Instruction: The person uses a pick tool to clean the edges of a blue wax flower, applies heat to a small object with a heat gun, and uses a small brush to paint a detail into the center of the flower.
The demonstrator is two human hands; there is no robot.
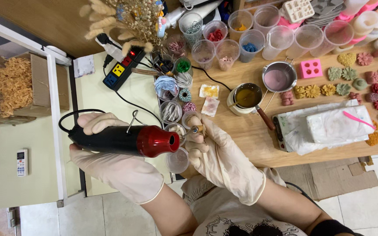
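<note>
Left hand (pixel 110 164) is clamping the heat gun (pixel 125 140) level above the counter (pixel 250 140) edge, long axis running left-right, nozzle facing the small piece (pixel 196 130), possibly metal, that the right hand (pixel 217 155) is pinching just beside it.

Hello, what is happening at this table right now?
A person in thin gloves holds a red and black heat gun in the left hand. Its nozzle points at a small metal piece pinched in the right hand. On the wooden table stand a small pot of yellowish liquid, plastic cups and many coloured flower shapes.
</note>
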